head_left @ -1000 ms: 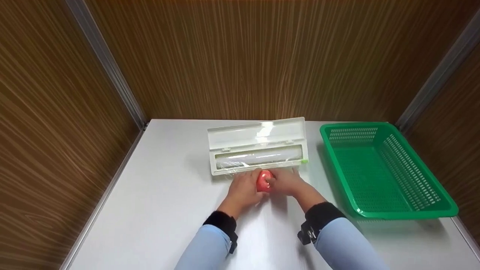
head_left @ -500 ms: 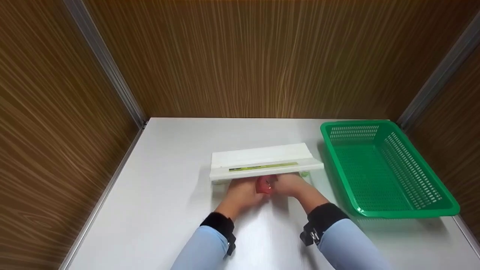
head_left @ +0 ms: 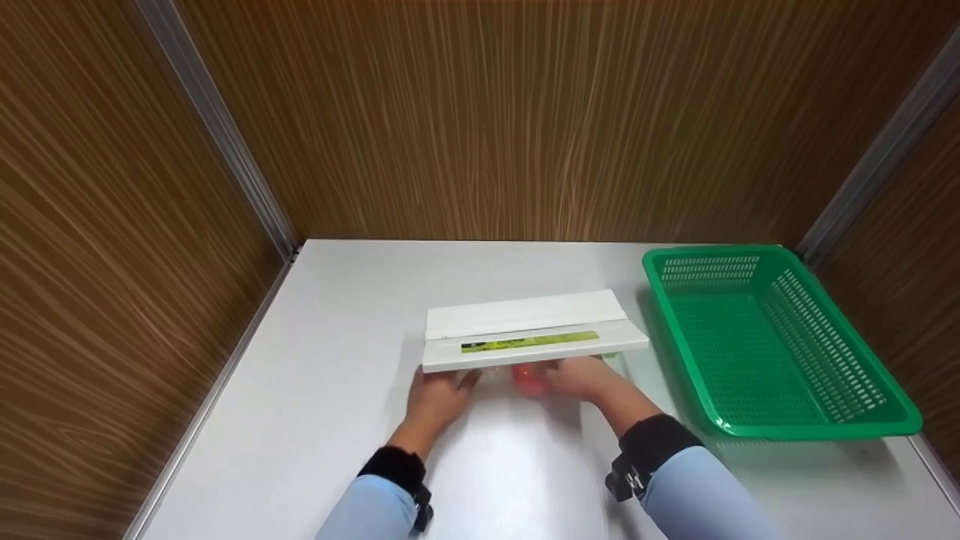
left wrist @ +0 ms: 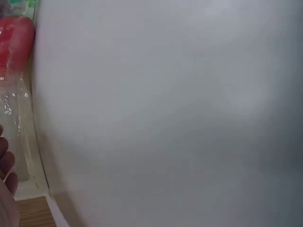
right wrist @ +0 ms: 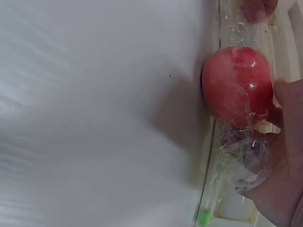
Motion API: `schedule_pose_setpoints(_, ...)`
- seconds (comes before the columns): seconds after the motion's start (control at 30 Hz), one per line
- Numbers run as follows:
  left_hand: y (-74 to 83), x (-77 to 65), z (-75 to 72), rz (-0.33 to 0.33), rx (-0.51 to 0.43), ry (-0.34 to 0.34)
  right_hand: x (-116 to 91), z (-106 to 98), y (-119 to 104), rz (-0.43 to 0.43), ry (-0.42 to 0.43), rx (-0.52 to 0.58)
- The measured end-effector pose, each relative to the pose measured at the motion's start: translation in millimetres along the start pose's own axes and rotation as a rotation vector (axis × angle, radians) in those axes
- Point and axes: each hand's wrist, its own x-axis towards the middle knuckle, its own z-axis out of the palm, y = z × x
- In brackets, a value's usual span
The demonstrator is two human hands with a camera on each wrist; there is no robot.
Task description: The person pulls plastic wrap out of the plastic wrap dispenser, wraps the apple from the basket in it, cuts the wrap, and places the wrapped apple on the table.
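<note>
A red apple [right wrist: 236, 87] wrapped in clear cling film sits along the front of a white cling film box [head_left: 536, 341]. My right hand [head_left: 577, 377] grips the apple from the right, thumb against its side and fingers in the bunched film [right wrist: 244, 151]. My left hand [head_left: 437, 397] is apart from the apple, at the box's left end. Its thumb is spread, and the lid hides its fingertips in the head view. In the left wrist view, fingers [left wrist: 7, 163] show loosely bent beside the film stretched from the apple.
A green plastic basket [head_left: 806, 431] stands at the right of the white table [head_left: 352, 300]. Wood-patterned walls [head_left: 480, 120] enclose the back and sides. A green slider [right wrist: 204, 217] is on the box's right end.
The box's lid has swung forward and down over the roll and fingers. My left hand has let go of the apple and moved left. My right hand stays on the apple.
</note>
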Motion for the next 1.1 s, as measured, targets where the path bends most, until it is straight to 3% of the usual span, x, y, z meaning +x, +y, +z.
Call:
schedule_pose_setpoints(0.13, -18.9, -4.5, -9.6, -0.180, 0.003, 0.135, -3, 5, 0, 0.079, -0.033, 0.039)
schedule_pose_setpoints(0.2, -22.6, -1.2, -12.1, -0.210, -0.010, 0.154, -5, 7, 0, 0.104, -0.047, 0.050)
schedule_pose_setpoints(0.4, -17.8, 17.5, -9.4, -0.169, -0.062, 0.121, -3, 10, 2, 0.106, -0.048, 0.066)
schedule_pose_setpoints(0.57, -17.7, 25.7, -10.7, -0.150, 0.015, 0.129, -7, 9, 1, 0.163, -0.072, 0.072)
schedule_pose_setpoints(0.67, -16.4, 30.2, -16.2, -0.143, 0.058, 0.109, -9, 5, 3, 0.151, -0.073, 0.091)
schedule_pose_setpoints(0.87, -9.8, 44.8, -42.1, -0.139, 0.103, 0.049, -4, -4, 0, -0.047, -0.022, 0.037)
schedule_pose_setpoints(1.1, -2.1, 67.9, -71.7, -0.306, 0.137, -0.134, 0, -13, -13, 0.025, 0.013, -0.166)
